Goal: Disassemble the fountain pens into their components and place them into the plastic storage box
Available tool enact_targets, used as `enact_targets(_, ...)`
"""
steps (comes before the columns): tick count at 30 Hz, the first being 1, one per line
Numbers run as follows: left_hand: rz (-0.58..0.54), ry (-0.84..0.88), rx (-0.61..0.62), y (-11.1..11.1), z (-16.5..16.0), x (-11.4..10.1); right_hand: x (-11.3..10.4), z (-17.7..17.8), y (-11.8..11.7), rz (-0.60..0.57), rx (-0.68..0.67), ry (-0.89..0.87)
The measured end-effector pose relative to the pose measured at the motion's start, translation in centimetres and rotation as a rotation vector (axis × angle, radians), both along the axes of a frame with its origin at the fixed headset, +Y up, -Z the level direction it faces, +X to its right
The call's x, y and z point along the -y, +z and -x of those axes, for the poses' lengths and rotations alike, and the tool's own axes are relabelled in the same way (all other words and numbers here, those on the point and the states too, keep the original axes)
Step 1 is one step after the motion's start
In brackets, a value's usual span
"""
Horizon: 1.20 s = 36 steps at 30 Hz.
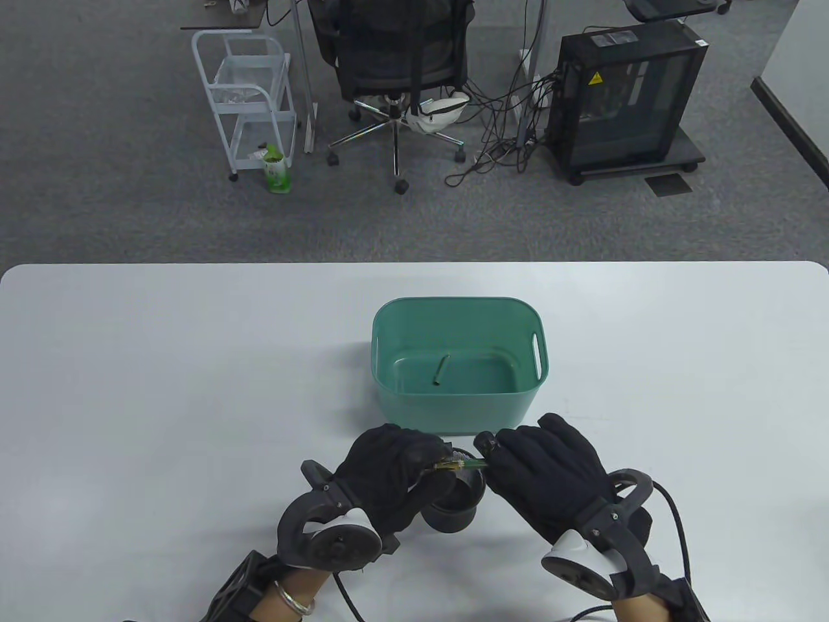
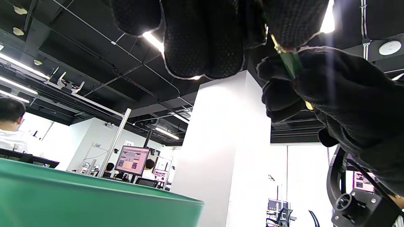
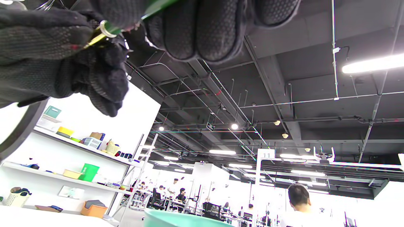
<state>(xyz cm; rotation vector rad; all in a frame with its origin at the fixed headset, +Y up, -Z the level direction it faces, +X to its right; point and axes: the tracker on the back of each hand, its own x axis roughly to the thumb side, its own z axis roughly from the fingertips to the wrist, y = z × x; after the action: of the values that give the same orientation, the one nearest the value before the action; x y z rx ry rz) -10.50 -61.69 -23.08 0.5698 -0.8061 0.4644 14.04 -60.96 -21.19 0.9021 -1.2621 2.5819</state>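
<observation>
A green fountain pen (image 1: pixel 461 464) with gold trim is held level between both hands, just in front of the green plastic storage box (image 1: pixel 388 389). My left hand (image 1: pixel 432 461) pinches its gold end. My right hand (image 1: pixel 495 455) grips the green barrel. One green pen tube (image 1: pixel 442 370) lies on the box floor. In the left wrist view the green barrel (image 2: pixel 292 64) runs from my left fingers (image 2: pixel 202 37) into the right hand (image 2: pixel 344 94). The right wrist view shows the pen's gold ring (image 3: pixel 107 30) between my right fingers (image 3: pixel 202 28) and the left hand (image 3: pixel 63 63).
A black round cup (image 1: pixel 456 505) stands on the white table (image 1: pixel 162 389) directly under the pen, between my hands. The box rim shows low in both wrist views (image 2: pixel 94 195) (image 3: pixel 183 220). An office chair (image 1: pixel 395 58), a white cart (image 1: pixel 249 97) and a computer tower (image 1: pixel 625 97) stand beyond the table.
</observation>
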Motion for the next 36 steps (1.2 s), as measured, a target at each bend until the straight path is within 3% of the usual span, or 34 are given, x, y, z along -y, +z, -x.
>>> enact_targets(36,0.019,0.038,0.035,-0.34,0.46,0.11,0.15,0.36,0.12,0.006,-0.018,0.008)
